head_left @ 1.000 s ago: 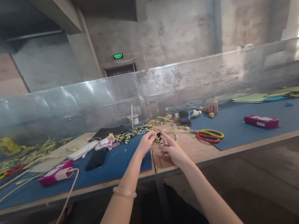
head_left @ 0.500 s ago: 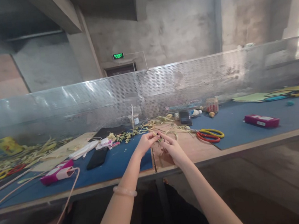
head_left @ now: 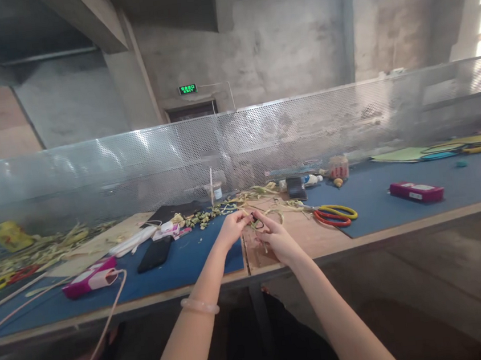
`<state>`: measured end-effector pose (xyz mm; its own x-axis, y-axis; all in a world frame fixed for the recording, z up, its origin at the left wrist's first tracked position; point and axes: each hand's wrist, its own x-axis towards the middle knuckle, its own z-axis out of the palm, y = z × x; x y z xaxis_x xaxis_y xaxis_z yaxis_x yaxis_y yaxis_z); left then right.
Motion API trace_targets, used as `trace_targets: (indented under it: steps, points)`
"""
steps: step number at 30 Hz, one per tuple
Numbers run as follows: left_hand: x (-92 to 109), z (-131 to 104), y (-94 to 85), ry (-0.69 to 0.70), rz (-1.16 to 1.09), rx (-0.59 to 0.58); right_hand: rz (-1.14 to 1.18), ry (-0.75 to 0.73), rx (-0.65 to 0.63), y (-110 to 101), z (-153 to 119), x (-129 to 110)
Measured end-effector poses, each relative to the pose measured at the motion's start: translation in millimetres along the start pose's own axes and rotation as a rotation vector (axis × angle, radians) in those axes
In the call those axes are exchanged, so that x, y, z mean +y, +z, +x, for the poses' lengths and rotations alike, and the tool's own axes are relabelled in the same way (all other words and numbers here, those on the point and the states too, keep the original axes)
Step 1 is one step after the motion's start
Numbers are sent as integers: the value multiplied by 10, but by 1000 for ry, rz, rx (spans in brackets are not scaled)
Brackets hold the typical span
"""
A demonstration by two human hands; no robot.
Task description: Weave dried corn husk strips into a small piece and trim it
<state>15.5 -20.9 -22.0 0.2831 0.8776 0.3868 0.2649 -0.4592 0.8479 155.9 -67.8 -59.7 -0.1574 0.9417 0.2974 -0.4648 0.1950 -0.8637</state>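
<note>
Over the wooden strip between the two blue mats, my left hand is closed in a pinch on a thin pale-green plant-fibre strip. My right hand meets it from the other side, thumb and forefinger closed around the same small piece, with its other fingers partly curled. Fingers cover most of the piece, and a dark bit shows between the fingertips. Loose pale strips lie just beyond. Right of my hands rest scissors with red and yellow handles.
Left are a black phone, a magenta box with a cable, and small knotted green pieces. Behind stand a cup with a straw and a bottle. Another magenta box lies right. A perforated metal screen borders the bench.
The fingers of my right hand have spread a little and shifted around the strip. My left hand keeps its pinch. The view has moved slightly.
</note>
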Motion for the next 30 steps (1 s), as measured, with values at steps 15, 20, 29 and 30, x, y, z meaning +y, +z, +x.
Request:
trace_targets:
  steps: [15, 20, 29, 30]
  points:
    - [23, -79, 24, -34, -184, -177, -100, 42, 9, -4, 14, 15]
    - [41, -80, 17, -39, -243, -212, -107, -31, -10, -13, 2, 31]
    - [14, -66, -6, -38, -303, -171, -169, -112, 222, -5, 171, 107]
    - [6, -66, -5, -44, -299, -186, -195, -146, 214, -13, 186, 111]
